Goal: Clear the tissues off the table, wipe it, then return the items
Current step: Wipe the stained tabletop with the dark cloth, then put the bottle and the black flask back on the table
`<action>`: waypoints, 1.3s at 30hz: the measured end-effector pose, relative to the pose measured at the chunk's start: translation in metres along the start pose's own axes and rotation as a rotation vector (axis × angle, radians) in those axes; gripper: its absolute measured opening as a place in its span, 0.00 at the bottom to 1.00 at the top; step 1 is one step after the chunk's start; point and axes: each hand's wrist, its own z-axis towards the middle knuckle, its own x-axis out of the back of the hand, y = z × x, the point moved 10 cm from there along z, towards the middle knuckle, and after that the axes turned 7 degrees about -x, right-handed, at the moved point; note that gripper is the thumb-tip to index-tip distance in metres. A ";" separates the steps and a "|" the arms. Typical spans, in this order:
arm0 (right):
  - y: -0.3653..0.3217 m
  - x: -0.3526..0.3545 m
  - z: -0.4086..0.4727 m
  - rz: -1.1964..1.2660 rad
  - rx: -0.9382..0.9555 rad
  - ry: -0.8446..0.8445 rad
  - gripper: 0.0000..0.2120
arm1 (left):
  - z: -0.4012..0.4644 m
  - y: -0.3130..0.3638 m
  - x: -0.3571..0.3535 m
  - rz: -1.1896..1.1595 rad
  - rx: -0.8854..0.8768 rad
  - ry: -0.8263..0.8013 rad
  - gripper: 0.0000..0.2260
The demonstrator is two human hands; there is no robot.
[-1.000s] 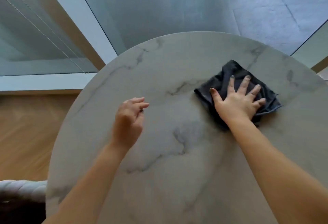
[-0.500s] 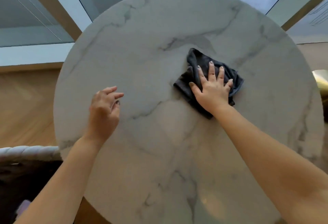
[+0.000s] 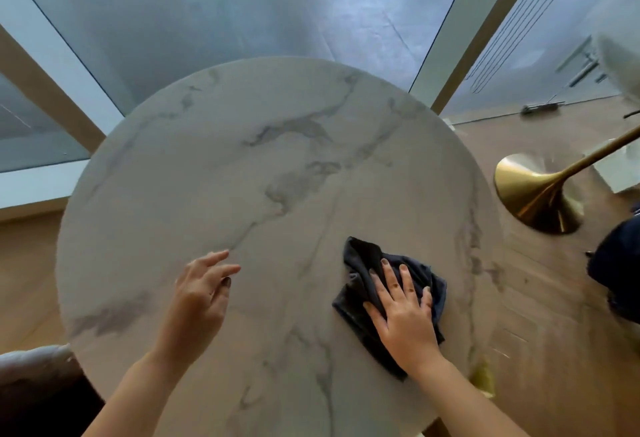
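Cloth, dark and crumpled, lies on the right side of the round marble counter, near its edge. I see my right hand pressing flat on it, fingers straight and spread. My left hand hovers over the counter's left part, fingers loose, holding nothing. Beyond the counter's right edge, a brass base stands on the wooden floor.

A round marble-patterned table bears a crumpled dark cloth near its right edge
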 end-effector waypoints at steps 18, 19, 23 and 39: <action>-0.034 -0.023 -0.166 0.019 0.943 -0.033 0.14 | -0.220 0.123 -0.053 -0.054 0.544 0.139 0.12; -0.044 -0.022 -0.173 0.070 0.979 -0.063 0.18 | -0.238 0.125 -0.049 -0.080 0.622 0.162 0.11; -0.087 -0.015 -0.192 0.289 1.021 -0.188 0.16 | -0.319 0.124 -0.064 -0.476 1.142 0.163 0.14; -0.301 -0.102 -0.361 0.402 1.013 -0.833 0.12 | -0.480 0.044 0.030 -1.180 1.111 0.863 0.13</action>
